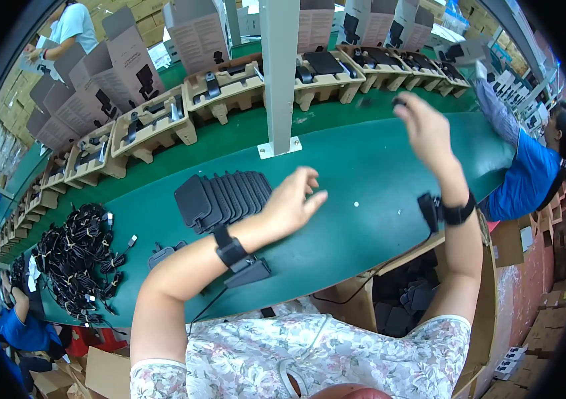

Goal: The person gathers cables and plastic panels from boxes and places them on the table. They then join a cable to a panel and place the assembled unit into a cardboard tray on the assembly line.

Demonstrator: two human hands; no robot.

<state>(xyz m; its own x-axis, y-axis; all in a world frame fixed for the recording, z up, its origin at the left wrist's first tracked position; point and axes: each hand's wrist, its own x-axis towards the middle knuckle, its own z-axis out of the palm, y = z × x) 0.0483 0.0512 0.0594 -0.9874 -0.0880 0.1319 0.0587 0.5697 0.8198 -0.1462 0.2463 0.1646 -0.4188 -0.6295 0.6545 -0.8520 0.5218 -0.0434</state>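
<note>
My left hand (291, 203) hovers over the green bench, its fingers loosely bent and apart with nothing in them. Beside it lies a fanned row of flat black plates (226, 196) with rounded corners. Farther up and to the right, my right hand (424, 130) is raised near the line of trays, fingers closed at the tips. A small dark piece shows at those fingertips, too little of it to name. Both wrists wear black straps with a small box. Left of the plates is a heap of bundled black cables (77, 256) with pale plugs.
Moulded cardboard trays (150, 128) holding black parts curve along the far belt, with open grey boxes (130, 56) behind. A pale metal post (279, 80) rises from the bench. A carton (363, 302) of black parts stands near me. A co-worker in blue (529, 176) sits at right.
</note>
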